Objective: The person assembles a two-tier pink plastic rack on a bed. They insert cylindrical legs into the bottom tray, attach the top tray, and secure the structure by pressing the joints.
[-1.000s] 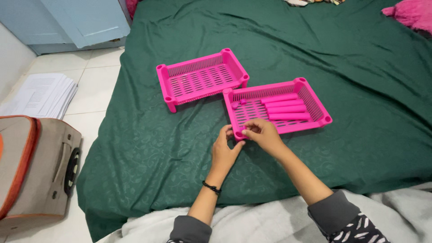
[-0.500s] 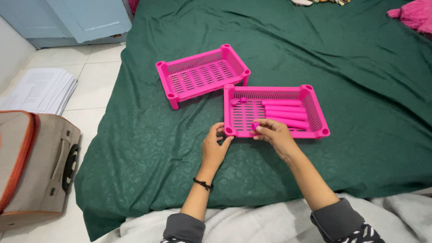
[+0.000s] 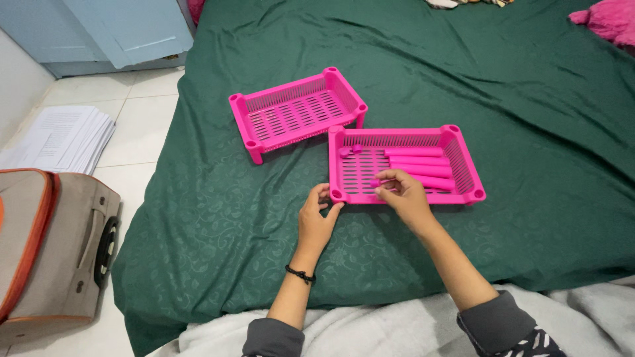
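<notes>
Right hand (image 3: 405,198) dipped further into near tray (image 3: 468,173), pinching small pink piece (image 3: 377,184); left hand (image 3: 315,218) curled at its corner edge

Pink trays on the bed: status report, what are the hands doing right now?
Left hand grips near tray at its front-left corner. Right hand reaches over the front rim, pinching a small pink piece. Pink tubes lie inside. Second tray untouched behind.

Both pink trays, the near tray (image 3: 468,165) and the far tray (image 3: 246,119), look like hard moulded plastic, slotted and faintly glossy. The pink rods (image 3: 423,160) inside the near one show the same smooth plastic. The green bedspread (image 3: 516,86) is cloth with a soft sheen and an embossed leaf pattern. At 9 o'clock lies a matt paper stack (image 3: 59,135).
</notes>
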